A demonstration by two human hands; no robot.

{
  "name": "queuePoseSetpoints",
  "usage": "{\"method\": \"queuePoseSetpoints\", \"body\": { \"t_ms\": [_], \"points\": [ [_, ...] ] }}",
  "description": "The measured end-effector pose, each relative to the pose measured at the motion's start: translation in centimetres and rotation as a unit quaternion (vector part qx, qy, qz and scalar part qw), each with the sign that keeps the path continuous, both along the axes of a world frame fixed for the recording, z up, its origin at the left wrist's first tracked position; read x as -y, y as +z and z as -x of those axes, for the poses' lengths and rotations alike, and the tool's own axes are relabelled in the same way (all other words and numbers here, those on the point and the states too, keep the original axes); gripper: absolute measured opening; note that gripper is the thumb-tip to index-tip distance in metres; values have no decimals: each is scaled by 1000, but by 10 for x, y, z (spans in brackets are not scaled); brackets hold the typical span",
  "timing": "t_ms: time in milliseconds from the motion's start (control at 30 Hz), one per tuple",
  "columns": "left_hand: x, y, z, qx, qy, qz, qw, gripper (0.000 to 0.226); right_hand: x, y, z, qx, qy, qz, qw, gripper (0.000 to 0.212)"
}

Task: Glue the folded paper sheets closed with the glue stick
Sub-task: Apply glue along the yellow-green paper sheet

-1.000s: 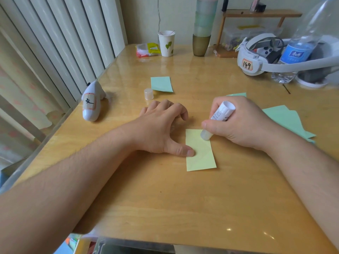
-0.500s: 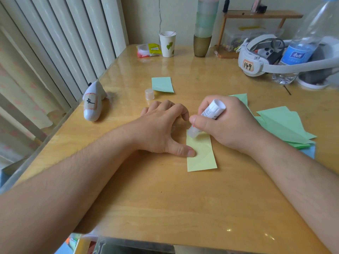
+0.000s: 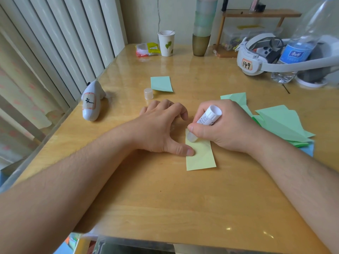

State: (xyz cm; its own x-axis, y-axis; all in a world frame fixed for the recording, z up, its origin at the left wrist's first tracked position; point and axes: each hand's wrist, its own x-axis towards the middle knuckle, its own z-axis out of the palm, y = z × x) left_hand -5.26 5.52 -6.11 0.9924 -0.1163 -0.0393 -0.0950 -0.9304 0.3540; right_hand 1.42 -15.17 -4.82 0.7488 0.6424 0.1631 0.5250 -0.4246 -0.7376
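You are gripping the glue stick [image 3: 207, 119] in your right hand [image 3: 222, 128], fingers wrapped round its barrel – its tip is touching the far end of the yellow folded sheet [image 3: 200, 156]. Your left hand [image 3: 161, 128] is lying beside that sheet with fingers loosely curled, holding nothing, its thumb pressing the sheet's left edge. The sheet's long axis is running away from you on the desk [image 3: 165, 208], so the stroke likely needs to come toward you. The stick is leaning up and to the right of the sheet.
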Motion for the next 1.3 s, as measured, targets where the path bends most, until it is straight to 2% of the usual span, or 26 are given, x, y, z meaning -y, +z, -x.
{"method": "queuePoseSetpoints", "body": {
  "t_ms": [433,500,600,800,1067,1300],
  "points": [
    [0,2,0,-9,0,-1,1000,81,18,5,-12,15,-48,39,998,33],
    [0,3,1,-12,-2,0,1000,81,18,5,-15,8,-69,1,998,41],
    [0,4,1,-13,-4,-1,1000,81,17,5,-17,2,-97,-78,992,40],
    [0,3,1,-12,-4,-11,1000,84,3,1,-4,8,-23,-74,997,16],
    [1,3,0,-12,-2,-8,1000,78,-5,-5,0,-4,14,-39,999,21],
    [1,1,0,-3,0,-14,1000,83,-8,-2,6,5,13,-15,1000,20]
  ]
}}
